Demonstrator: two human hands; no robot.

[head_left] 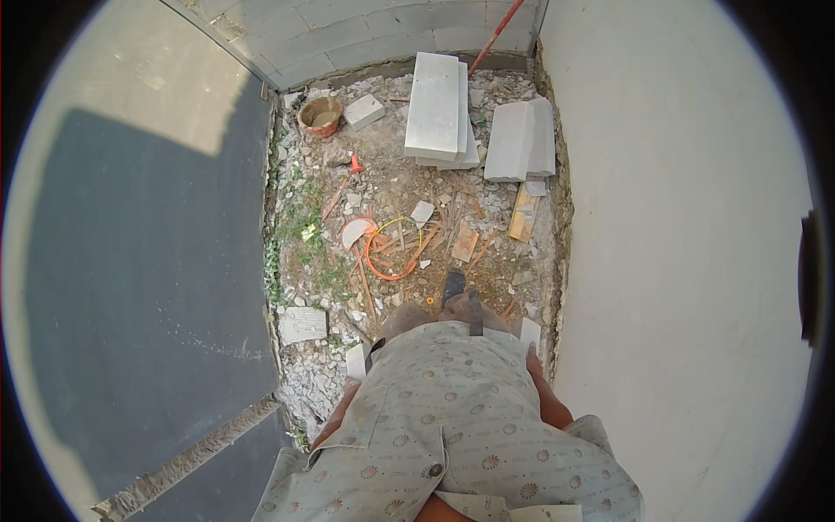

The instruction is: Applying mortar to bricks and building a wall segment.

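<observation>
My left hand (pixel 351 383) is low beside my left hip, against a white block end (pixel 357 360) that sticks out past my shirt. On the other side, my right hand (pixel 532 355) grips a similar white block end (pixel 530 331). The patterned shirt (pixel 452 400) hides most of both hands and whatever lies between the two ends, so I cannot tell whether they belong to one long block or two. One dark shoe (pixel 453 284) shows on the rubble ahead of me.
White blocks (pixel 435 100) are stacked at the far end, with more blocks (pixel 513 139) beside them. An orange bucket (pixel 320 117), a coiled orange-yellow hose (pixel 383 271), wood scraps (pixel 464 242) and a flat block (pixel 303 324) lie on rubble between a grey wall (pixel 156 244) and a pale wall (pixel 670 217).
</observation>
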